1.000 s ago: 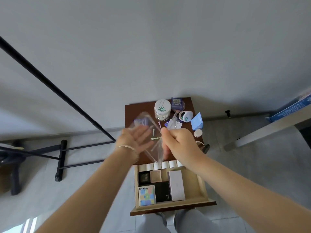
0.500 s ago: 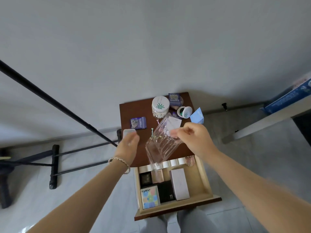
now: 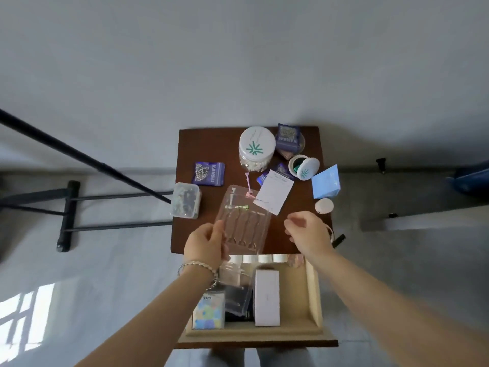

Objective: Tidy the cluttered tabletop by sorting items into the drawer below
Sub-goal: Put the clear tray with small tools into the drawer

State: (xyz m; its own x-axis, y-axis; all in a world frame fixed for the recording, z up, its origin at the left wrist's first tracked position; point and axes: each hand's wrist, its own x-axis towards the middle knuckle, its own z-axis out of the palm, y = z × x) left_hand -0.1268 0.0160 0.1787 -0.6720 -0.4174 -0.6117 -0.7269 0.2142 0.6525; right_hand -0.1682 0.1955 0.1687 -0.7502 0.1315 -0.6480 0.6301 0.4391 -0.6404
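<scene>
A clear plastic blister tray [image 3: 244,223] hangs open over the front of the brown tabletop [image 3: 185,239]. My left hand [image 3: 205,243] grips its left edge, and its lower flap dangles over the open drawer [image 3: 313,292]. My right hand [image 3: 308,234] hovers to the right of the tray with fingers loosely curled, holding nothing. On the tabletop lie a purple packet [image 3: 209,173], a small clear box of dark bits [image 3: 185,200], a cotton-swab jar [image 3: 256,149], a white card [image 3: 275,191], a pink pick [image 3: 248,182] and a blue packet [image 3: 326,182].
The drawer holds a white box [image 3: 266,300], a colourful box [image 3: 208,313], a black box and a row of white rolls [image 3: 258,258]. A small round white tub [image 3: 304,168], a white disc [image 3: 324,205] and a purple box [image 3: 288,137] sit at the right. A black rack [image 3: 79,154] stands left.
The clear tray passed from my right hand to my left, which had just set the small clear box at the table's left edge. My right hand let go and drew back right.
</scene>
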